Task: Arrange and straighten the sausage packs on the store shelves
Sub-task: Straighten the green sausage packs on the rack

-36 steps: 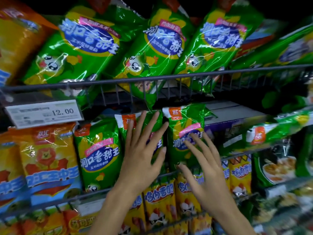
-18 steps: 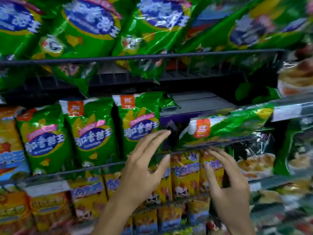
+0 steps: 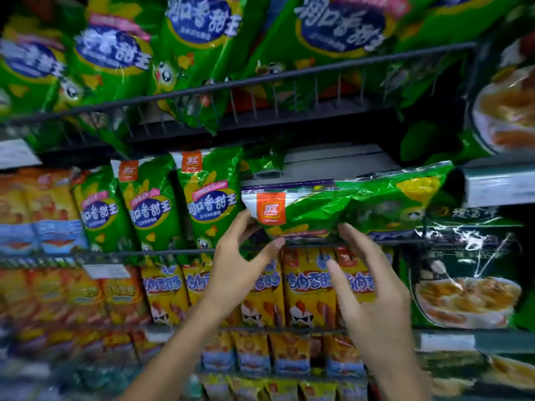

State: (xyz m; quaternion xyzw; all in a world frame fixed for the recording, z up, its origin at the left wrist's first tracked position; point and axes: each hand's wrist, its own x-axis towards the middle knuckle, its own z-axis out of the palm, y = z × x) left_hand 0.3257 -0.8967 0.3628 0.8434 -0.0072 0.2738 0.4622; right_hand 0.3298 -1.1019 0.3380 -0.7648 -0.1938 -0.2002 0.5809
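Observation:
A green sausage pack [image 3: 333, 209] lies on its side on the middle shelf, its orange logo end pointing left. My left hand [image 3: 240, 264] pinches that pack's lower left corner between thumb and fingers. My right hand [image 3: 373, 299] is spread open, its fingertips touching the pack's lower edge near the middle. Three matching green packs [image 3: 208, 204] stand upright in a row just left of it, behind the wire rail [image 3: 173, 251].
Large green packs [image 3: 197, 39] lean over the upper wire shelf. Yellow chicken-sausage packs [image 3: 304, 287] fill the shelf below my hands. Orange packs [image 3: 34, 209] stand far left, dark green packs with a bowl picture [image 3: 463, 270] at right. A box [image 3: 333, 160] sits behind the lying pack.
The view shifted right. Both hands left the upright green packs, moved right and up to the lying pack, and my left hand took hold of its corner.

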